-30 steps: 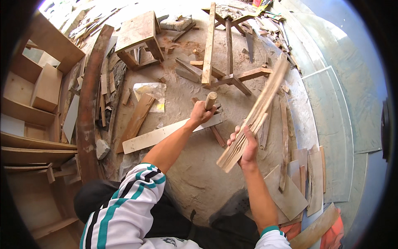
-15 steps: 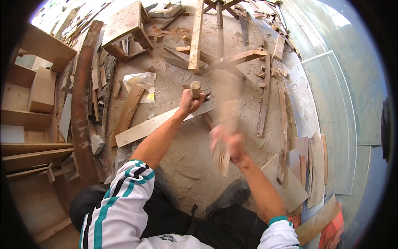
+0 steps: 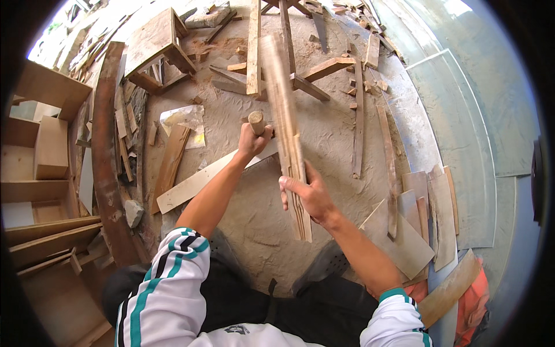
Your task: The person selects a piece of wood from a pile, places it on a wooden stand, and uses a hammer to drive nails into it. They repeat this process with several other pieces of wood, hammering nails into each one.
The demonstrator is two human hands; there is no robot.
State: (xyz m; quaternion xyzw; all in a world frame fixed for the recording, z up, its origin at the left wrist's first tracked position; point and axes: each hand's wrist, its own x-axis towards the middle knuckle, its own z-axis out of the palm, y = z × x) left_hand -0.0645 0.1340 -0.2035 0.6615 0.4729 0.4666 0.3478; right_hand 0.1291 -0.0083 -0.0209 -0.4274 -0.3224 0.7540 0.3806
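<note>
My right hand [image 3: 312, 194] is closed round the near end of a rough wooden plank [image 3: 286, 124]. The plank is raised, with its layered, split edge toward me and its far end leaning left. My left hand [image 3: 254, 140] is closed on a round wooden handle [image 3: 256, 121] whose end points up; what lies at its other end is hidden under the fist. Below that hand a pale flat board [image 3: 196, 186] lies slantwise on the ground, with small dark marks along it. The plank partly covers its right end.
A brown wooden strip [image 3: 171, 162] and a stained sheet [image 3: 184, 122] lie left of the board. Further left are a long curved beam [image 3: 107, 150] and open wooden cabinets [image 3: 55, 147]. A small wooden stand [image 3: 153, 43] and crossed timbers stand beyond. Glass sheets [image 3: 457, 110] lie right.
The plank in my right hand, blurred before, now shows sharply and leans further left, its far end higher up. My left hand keeps the handle. The whole view has shifted slightly.
</note>
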